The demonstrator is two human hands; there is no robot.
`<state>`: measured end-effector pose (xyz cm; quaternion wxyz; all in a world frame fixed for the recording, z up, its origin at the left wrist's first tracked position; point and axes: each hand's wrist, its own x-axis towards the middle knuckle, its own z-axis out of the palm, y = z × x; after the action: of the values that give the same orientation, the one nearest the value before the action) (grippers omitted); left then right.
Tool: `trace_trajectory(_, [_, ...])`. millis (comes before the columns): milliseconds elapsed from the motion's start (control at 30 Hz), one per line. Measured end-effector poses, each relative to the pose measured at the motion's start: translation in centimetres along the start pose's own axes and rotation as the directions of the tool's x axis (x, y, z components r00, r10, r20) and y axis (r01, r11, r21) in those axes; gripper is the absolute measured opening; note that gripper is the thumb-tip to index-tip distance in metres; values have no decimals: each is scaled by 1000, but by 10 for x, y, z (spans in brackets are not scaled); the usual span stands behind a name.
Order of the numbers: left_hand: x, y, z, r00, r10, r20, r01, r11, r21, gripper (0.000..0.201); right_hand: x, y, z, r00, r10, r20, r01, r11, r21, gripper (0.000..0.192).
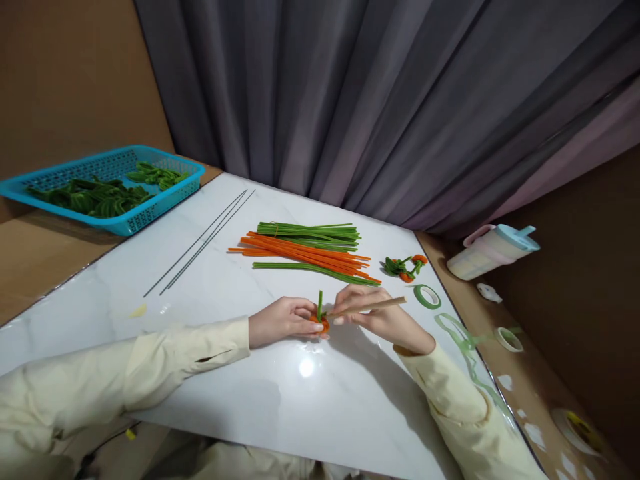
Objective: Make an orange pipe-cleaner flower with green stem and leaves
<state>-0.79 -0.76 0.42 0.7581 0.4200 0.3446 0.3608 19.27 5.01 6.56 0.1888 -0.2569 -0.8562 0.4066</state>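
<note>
My left hand pinches a small round orange pipe-cleaner piece with a green pipe-cleaner stem standing up from it. Between the fingers of my right hand lies a light wooden stick, its inner end close to the base of the stem. Whether that end touches the piece, I cannot tell. Beyond my hands are a bundle of orange pipe cleaners, a tied green bundle and some loose green pipe cleaners. Finished-looking orange and green pieces rest to the right.
Thin dark wires lie at the left of the white tabletop. A blue basket holds green pipe-cleaner shapes. On the right are a green tape roll, loose green tape, another roll and a lidded cup.
</note>
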Motion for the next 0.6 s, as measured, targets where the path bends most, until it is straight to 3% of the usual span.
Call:
trace_trajectory(233, [-1, 1, 2, 999, 10, -41, -12, 999, -49, 41, 4, 7, 0, 994, 3, 111, -5, 1000, 21, 16])
trace_trajectory(467, [-2, 2, 5, 999, -14, -30, 13, 1000, -28, 39, 1, 1, 5, 986, -87, 139, 111, 979, -173, 10])
trace_trajectory(600, [-2, 0, 6, 999, 5, -40, -5, 1000, -11, 39, -2, 2, 9, 987, -102, 127, 125, 974, -189, 15])
